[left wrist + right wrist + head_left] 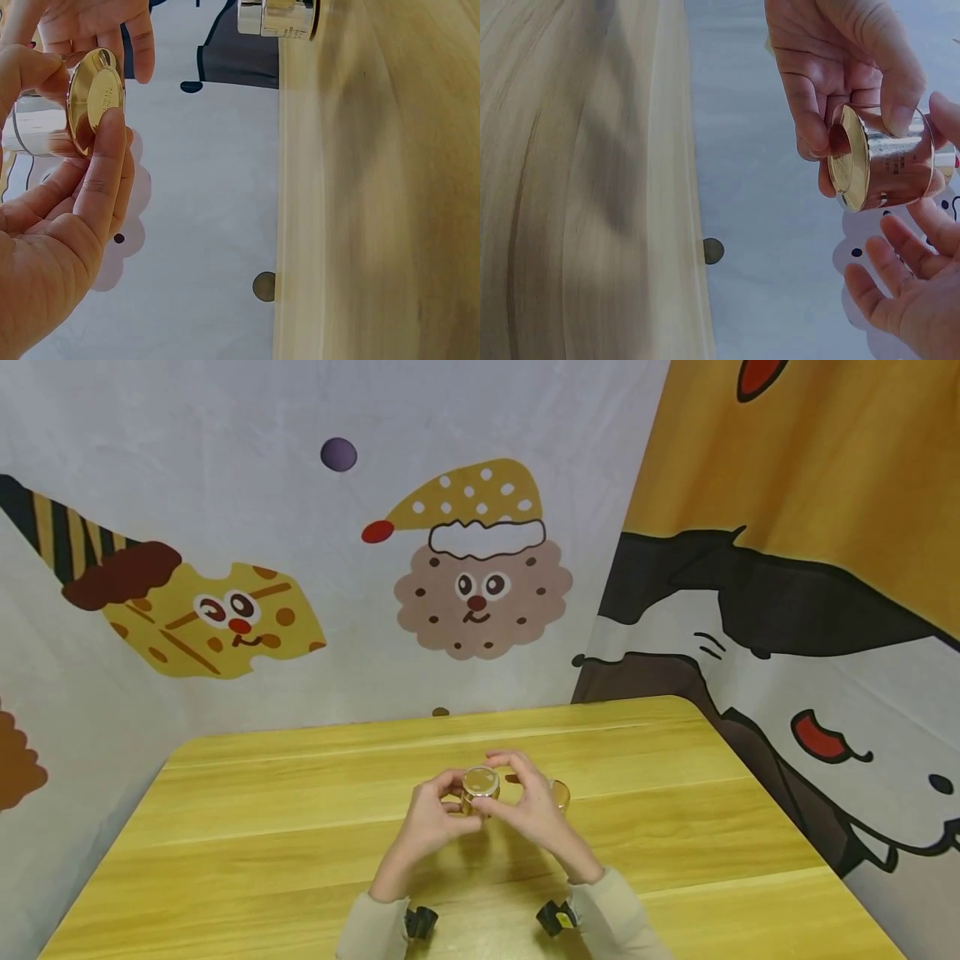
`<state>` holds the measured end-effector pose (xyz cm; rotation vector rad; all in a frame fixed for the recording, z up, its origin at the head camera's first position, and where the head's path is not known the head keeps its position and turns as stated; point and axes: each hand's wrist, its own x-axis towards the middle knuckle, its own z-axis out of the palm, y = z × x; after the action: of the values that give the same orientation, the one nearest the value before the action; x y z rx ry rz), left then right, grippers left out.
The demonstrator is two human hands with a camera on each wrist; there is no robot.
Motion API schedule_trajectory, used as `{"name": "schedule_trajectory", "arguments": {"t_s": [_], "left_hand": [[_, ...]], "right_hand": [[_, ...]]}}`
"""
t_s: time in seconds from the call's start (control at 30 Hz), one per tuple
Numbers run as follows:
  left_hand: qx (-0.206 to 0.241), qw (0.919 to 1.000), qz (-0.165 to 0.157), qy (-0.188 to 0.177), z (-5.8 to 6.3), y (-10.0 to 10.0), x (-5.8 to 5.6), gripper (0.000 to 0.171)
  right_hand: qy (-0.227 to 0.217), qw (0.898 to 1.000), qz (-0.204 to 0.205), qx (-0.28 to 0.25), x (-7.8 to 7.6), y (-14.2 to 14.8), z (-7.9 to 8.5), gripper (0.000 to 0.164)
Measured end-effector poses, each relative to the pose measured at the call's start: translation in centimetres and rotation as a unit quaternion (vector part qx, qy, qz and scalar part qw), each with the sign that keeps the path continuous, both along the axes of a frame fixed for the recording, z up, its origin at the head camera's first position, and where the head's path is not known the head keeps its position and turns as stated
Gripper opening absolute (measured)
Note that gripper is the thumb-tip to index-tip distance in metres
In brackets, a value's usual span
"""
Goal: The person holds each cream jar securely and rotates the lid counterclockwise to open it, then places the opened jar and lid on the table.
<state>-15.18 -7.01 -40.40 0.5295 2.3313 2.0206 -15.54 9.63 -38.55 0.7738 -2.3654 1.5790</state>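
Observation:
A small shiny gold cosmetic jar (pixel 480 781) is held up over the table between both hands, its round top facing up. My left hand (pixel 435 814) grips the jar from the left, thumb on its side. In the left wrist view, a left fingertip lies against the jar's gold base (pixel 103 94). From the right, my right hand (pixel 531 806) spans the jar's upper end with thumb and index finger, its other fingers spread loosely in the right wrist view. Small dark print shows on the gold side (pixel 896 161).
A second gold jar (pixel 560 796) stands on the wood-grain table (pixel 300 852), partly hidden behind the right hand. Black wrist mounts (pixel 422 922) sit at both cuffs. A cloth backdrop (pixel 262 510) with cartoon figures hangs behind the table's far edge.

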Motion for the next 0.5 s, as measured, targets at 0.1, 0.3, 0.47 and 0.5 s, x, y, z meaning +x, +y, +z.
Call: {"name": "schedule_trajectory", "arguments": {"t_s": [0.1,0.3,0.47,0.5], "left_hand": [[0.003,1.0000,0.000,-0.002,-0.08,0.00,-0.03,0.039],[0.000,1.0000,-0.004,0.001,-0.13,0.02,-0.05,0.041],[-0.002,1.0000,-0.006,0.004,-0.16,0.05,-0.08,0.040],[-0.002,1.0000,-0.006,0.004,-0.12,0.07,-0.07,0.040]], "right_hand": [[0.009,1.000,0.014,0.009,-0.01,0.17,0.01,0.038],[0.029,0.999,0.036,0.023,0.04,0.41,0.00,0.047],[0.003,1.000,0.007,0.015,0.05,0.26,-0.03,0.049],[-0.002,1.000,0.003,0.010,0.04,0.23,-0.02,0.046]]}}
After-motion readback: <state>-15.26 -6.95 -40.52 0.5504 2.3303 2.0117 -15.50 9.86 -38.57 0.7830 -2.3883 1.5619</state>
